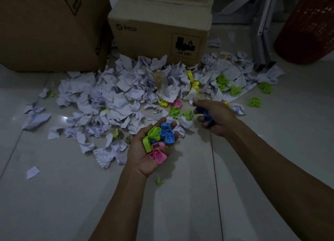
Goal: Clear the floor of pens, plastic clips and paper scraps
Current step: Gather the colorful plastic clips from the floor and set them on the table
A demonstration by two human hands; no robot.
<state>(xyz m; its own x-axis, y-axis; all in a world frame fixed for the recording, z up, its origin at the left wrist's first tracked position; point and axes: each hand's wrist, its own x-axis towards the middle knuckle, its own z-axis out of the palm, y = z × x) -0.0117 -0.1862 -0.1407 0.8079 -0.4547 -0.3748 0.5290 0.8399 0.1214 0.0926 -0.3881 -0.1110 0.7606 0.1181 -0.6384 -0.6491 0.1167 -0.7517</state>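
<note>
My left hand (142, 154) is turned palm up and cups a heap of plastic clips (159, 139) in blue, green and pink. A little to its right, my right hand (215, 116) grips a blue clip (206, 115) in curled fingers, just above the floor. Crumpled paper scraps (112, 99) lie in a wide pile across the tiles in front of both hands. Loose clips are scattered among the scraps: green, pink and yellow ones (174, 110) between the hands and the pile, and green ones (235, 89) to the right. A small green piece (160, 181) sits by my left wrist.
Two cardboard boxes stand behind the pile, a large one (50, 27) at the left and a PICO box (160, 32) in the middle. A red mesh basket (309, 27) stands at the right rear, beside grey metal legs (262, 41). The floor is pale tile (54, 204).
</note>
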